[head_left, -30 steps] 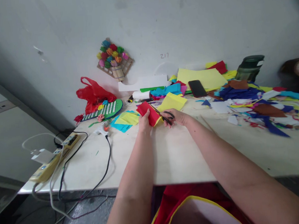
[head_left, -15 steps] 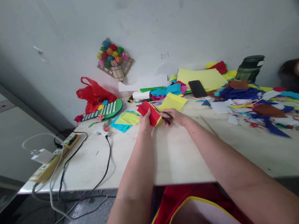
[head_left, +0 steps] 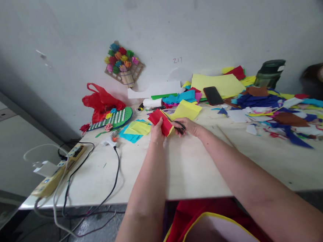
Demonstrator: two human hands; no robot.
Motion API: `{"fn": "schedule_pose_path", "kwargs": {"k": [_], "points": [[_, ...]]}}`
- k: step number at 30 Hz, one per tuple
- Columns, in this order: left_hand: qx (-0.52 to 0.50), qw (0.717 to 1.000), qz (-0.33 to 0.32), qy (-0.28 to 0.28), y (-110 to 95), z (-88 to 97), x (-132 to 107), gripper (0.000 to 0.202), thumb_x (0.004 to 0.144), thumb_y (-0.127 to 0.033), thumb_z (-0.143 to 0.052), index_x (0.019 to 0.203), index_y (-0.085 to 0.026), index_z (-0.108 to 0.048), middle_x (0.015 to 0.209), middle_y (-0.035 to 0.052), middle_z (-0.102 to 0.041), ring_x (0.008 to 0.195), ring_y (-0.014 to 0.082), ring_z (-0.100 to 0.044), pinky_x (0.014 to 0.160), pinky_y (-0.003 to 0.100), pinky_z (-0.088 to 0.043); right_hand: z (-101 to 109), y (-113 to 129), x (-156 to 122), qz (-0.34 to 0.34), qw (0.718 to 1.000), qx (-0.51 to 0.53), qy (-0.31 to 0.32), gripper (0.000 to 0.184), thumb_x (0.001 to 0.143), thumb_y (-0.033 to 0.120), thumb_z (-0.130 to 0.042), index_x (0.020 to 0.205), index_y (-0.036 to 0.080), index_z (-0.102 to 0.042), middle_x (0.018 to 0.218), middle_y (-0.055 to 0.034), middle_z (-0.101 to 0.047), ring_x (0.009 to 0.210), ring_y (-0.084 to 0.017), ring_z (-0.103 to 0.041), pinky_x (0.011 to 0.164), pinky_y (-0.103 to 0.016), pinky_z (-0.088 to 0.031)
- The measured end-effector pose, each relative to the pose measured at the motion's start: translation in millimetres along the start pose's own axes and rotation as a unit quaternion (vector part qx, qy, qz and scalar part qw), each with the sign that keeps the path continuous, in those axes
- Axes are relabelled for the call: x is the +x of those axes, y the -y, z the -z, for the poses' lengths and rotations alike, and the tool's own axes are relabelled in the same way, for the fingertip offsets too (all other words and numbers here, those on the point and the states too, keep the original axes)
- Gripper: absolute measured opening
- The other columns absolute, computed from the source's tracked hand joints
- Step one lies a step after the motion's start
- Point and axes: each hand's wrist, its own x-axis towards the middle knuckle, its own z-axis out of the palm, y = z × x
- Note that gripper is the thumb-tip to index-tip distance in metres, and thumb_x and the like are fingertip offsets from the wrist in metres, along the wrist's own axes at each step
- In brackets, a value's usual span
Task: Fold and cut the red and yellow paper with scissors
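My left hand (head_left: pixel 157 132) grips a folded stack of red paper (head_left: pixel 165 124) with yellow showing along its right edge. My right hand (head_left: pixel 188 125) is closed around black-handled scissors (head_left: pixel 180 127), whose blades lie along that yellow edge. How far the blades are parted is too small to tell. Just behind the hands rests a yellow sheet (head_left: pixel 188 111) with a crease. To the left, another yellow piece (head_left: pixel 138 128) lies on top of blue paper (head_left: pixel 131 137).
A hot glue gun (head_left: pixel 110 140) with a black cord and a power strip (head_left: pixel 60 170) occupy the left. Paper scraps (head_left: pixel 284 118) are heaped at right, near a phone (head_left: pixel 213 95) and a dark green bottle (head_left: pixel 269 74). A thin stick (head_left: pixel 225 135) lies right of my hands.
My right hand and the scissors have shifted very slightly to the left, toward the red paper. My left hand and the paper look the same.
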Motion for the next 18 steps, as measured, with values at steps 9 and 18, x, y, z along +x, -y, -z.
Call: {"fn": "schedule_pose_path", "kwargs": {"k": [9,18], "points": [[-0.008,1.0,-0.029,0.003,2.7,2.4,3.6,0.018,0.064,-0.017,-0.069,0.079,-0.011,-0.06,0.069,0.0048,-0.065,0.058,0.0144,-0.062,0.071,0.031,-0.05,-2.2,2.7,-0.7,-0.014,1.0,0.012,-0.018,0.035,0.071,0.049,-0.059,0.068,0.015,-0.049,0.049,0.0018,-0.055,0.034,-0.006,-0.047,0.029,-0.015,-0.026],[-0.006,0.999,-0.032,-0.004,2.5,3.0,4.6,0.016,0.064,-0.017,-0.068,0.076,-0.011,-0.06,0.068,0.0045,-0.065,0.056,0.0134,-0.061,0.069,0.029,-0.05,-2.4,-0.9,1.6,-0.019,0.999,-0.003,-0.035,0.037,0.071,0.05,-0.06,0.065,0.015,-0.048,0.049,0.0025,-0.052,0.034,-0.005,-0.045,0.029,-0.015,-0.023]]}}
